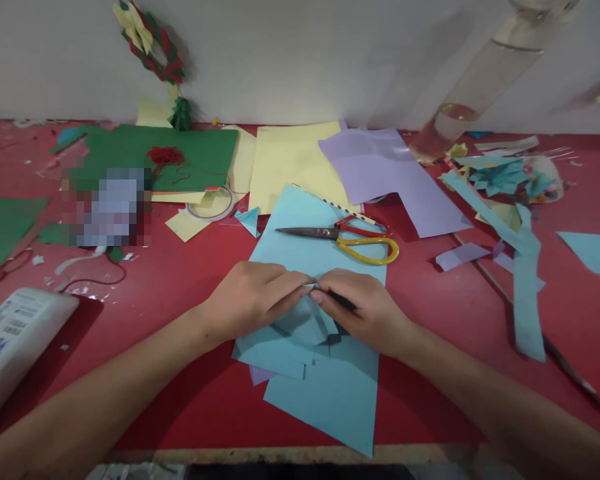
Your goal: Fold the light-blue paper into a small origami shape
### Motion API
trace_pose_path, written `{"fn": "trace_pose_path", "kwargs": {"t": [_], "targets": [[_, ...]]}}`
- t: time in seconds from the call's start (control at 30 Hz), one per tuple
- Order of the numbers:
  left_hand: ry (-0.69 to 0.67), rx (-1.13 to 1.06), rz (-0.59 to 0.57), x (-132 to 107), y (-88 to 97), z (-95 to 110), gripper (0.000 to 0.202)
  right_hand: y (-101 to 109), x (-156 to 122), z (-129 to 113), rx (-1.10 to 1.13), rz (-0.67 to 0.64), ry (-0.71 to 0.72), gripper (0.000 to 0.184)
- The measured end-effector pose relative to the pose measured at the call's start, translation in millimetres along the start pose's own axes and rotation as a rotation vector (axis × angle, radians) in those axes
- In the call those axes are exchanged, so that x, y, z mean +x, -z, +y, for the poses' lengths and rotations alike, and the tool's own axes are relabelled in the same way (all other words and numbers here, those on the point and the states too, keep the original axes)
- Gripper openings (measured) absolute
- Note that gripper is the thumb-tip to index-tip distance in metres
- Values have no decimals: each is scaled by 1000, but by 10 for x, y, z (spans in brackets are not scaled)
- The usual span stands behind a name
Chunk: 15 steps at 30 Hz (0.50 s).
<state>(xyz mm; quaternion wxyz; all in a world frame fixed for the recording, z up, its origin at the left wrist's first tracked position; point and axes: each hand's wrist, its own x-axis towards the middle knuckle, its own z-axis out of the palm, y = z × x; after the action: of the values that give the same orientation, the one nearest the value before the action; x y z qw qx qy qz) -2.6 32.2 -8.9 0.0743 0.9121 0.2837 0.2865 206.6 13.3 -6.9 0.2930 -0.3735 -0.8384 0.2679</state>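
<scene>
My left hand [253,297] and my right hand [367,310] meet over a small piece of light blue paper [303,327], and both pinch its top edge with closed fingers. A thin dark object, perhaps a pen, shows under my right hand's fingers. The piece lies on a larger sheet of light blue paper [330,393] on the red table [180,280]. Scissors [350,239] with red and yellow handles lie shut on the blue sheet just beyond my hands.
Yellow paper [290,160], purple paper [380,173] and green paper [180,153] lie at the back. A tape ring [211,203] sits near the green sheet. Blue strips and scraps [520,267] pile at the right beside a thin stick [555,347]. A white box [15,333] stands at the left.
</scene>
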Motion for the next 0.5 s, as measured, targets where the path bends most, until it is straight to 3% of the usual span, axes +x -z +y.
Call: {"fn": "trace_pose_path", "kwargs": {"t": [0.5], "targets": [[52,4,-17,-7,5,3,30,20,13,-7,-16,56,52,24]]}}
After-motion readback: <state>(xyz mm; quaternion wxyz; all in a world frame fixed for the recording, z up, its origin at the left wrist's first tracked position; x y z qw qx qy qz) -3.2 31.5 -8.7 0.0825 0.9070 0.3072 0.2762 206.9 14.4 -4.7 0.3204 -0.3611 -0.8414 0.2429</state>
